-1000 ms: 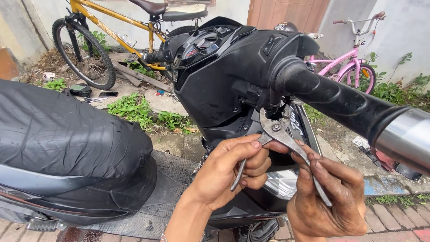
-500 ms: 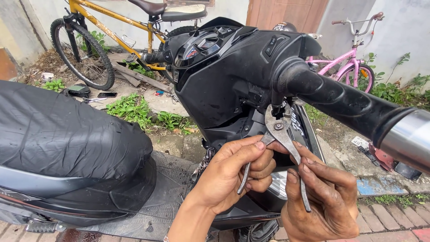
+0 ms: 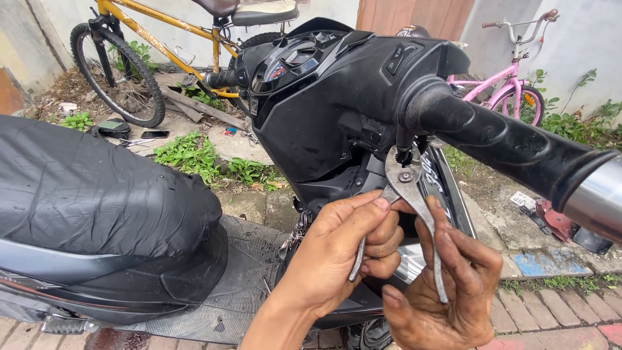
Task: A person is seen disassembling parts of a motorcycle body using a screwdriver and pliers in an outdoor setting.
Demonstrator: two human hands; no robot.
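A black scooter stands in front of me, its handlebar cover (image 3: pixel 337 84) in the middle and the right grip (image 3: pixel 512 146) reaching toward me. Steel pliers (image 3: pixel 407 185) point upward with their jaws closed on a small black fitting just under the handlebar. My left hand (image 3: pixel 343 249) wraps the pliers' left handle. My right hand (image 3: pixel 447 285), dirty with grease, holds the right handle with fingers curled around it. The fitting itself is mostly hidden by the jaws.
The scooter's black seat (image 3: pixel 97 188) fills the left. A yellow bicycle (image 3: pixel 155 52) leans behind it and a pink child's bicycle (image 3: pixel 512 78) stands at the back right. Small tools and a phone (image 3: pixel 154 134) lie on the ground by weeds. Brick paving runs along the bottom right.
The pliers have swung from slanted to more upright and their jaws have risen to the fitting under the handlebar. Both hands moved up slightly with them.
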